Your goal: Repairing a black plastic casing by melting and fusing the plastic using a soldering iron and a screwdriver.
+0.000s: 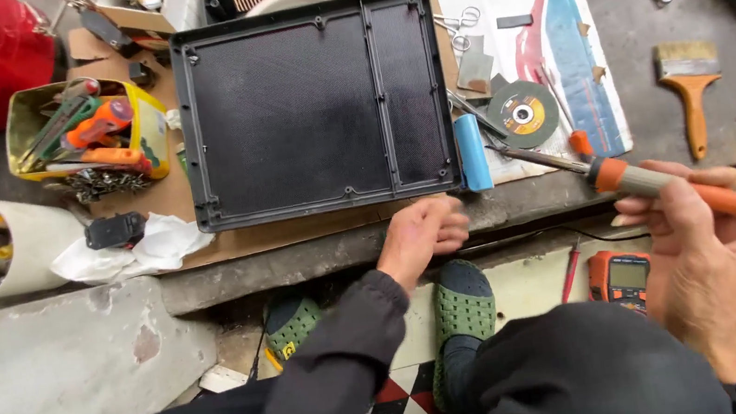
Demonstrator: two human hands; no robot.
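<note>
The right hand (706, 254) holds a soldering iron (665, 184) with an orange and grey handle, and its thin metal tip points left toward a blue roll (473, 153). The left hand (421, 233) is curled into a loose fist and rests at the edge of the desk (299, 257), just below a big black tray (314, 106). A round grinding disc (522, 113) lies near the iron's tip. A paintbrush (690, 88) sits far to the right. A yellow tin (83, 134) full of tools stands to the left. An orange meter (620, 277) lies down by green shoes (462, 303).

Matt black plastic panel (315, 106) with fine mesh texture on rough grey concrete ledge (299, 257).
</note>
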